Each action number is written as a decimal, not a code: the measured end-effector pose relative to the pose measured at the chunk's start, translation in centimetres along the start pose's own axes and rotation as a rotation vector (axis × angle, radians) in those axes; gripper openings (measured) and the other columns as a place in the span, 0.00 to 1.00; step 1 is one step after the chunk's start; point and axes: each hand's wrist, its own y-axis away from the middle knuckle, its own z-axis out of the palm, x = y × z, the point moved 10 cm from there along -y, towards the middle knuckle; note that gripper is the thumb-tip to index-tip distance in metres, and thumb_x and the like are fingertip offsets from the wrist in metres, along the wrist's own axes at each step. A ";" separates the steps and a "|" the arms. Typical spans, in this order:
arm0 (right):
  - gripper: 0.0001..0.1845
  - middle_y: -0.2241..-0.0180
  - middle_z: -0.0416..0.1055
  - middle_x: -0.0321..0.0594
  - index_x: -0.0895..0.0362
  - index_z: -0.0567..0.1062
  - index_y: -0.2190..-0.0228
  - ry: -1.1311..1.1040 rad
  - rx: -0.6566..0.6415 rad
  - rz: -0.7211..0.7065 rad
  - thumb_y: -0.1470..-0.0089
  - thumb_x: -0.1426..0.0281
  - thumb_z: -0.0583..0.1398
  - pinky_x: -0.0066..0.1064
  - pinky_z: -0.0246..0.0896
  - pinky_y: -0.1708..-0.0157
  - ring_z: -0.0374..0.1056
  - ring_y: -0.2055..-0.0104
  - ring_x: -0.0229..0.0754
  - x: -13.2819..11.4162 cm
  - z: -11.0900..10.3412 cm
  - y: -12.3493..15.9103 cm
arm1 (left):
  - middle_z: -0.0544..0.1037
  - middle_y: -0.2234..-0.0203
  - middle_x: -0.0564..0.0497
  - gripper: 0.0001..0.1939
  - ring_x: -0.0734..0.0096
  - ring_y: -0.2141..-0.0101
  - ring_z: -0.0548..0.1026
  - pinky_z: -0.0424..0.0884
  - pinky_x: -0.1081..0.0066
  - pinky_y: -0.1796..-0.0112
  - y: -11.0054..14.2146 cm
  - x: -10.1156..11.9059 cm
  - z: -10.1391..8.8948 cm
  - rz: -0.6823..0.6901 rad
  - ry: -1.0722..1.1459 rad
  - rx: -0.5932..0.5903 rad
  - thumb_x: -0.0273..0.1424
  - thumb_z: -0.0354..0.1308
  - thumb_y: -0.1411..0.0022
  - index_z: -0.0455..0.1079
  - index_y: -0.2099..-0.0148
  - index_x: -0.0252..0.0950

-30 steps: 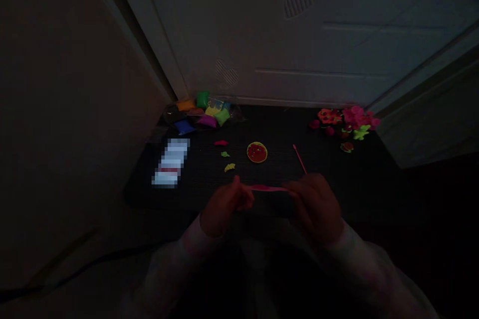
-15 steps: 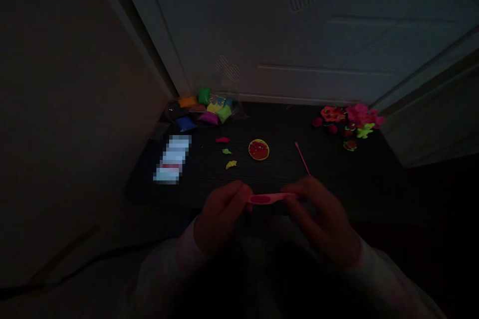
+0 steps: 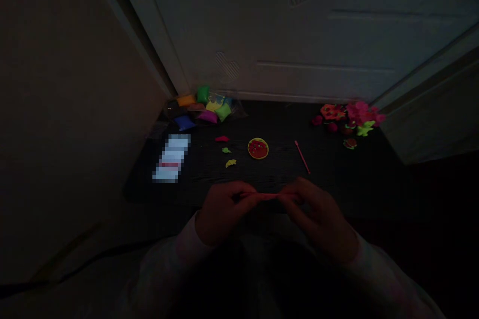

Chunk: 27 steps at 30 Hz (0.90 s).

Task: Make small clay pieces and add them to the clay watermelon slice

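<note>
The scene is very dark. My left hand and my right hand are held close together above the near edge of a dark table. Between their pinched fingertips stretches a thin pink strip of clay; each hand grips one end. On the table beyond lie a round red and yellow clay disc, a pink stick tool, and small red, green and yellow clay bits.
Several coloured clay packets lie at the table's back left, beside a blurred white sheet. Pink, red and green clay figures sit at the back right. A pale door stands behind the table.
The pink clay strip has become shorter as my hands came closer together, and it now looks thinner. The view shifted slightly.
</note>
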 end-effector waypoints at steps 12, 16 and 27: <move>0.06 0.78 0.62 0.34 0.56 0.67 0.74 -0.042 -0.002 0.078 0.49 0.69 0.53 0.25 0.53 0.76 0.59 0.75 0.33 1.2 -0.1 -0.3 | 0.74 0.79 0.56 0.11 0.78 0.76 0.70 0.64 0.79 0.75 -0.2 -0.3 0.7 0.022 0.097 -0.127 0.34 0.48 0.45 0.70 0.69 0.36; 0.07 0.77 0.63 0.34 0.56 0.68 0.73 -0.045 -0.017 0.091 0.49 0.68 0.52 0.25 0.53 0.76 0.59 0.75 0.34 1.4 0.1 -0.3 | 0.74 0.79 0.56 0.09 0.78 0.77 0.69 0.63 0.79 0.76 -0.4 -0.1 0.8 0.016 0.025 -0.153 0.34 0.53 0.48 0.71 0.70 0.35; 0.07 0.77 0.62 0.34 0.56 0.68 0.75 -0.096 -0.034 0.103 0.49 0.69 0.53 0.24 0.53 0.75 0.59 0.75 0.33 1.7 0.1 -0.6 | 0.73 0.81 0.57 0.11 0.81 0.78 0.68 0.62 0.81 0.75 -0.5 -0.4 1.4 -0.030 0.066 -0.241 0.33 0.51 0.45 0.71 0.74 0.36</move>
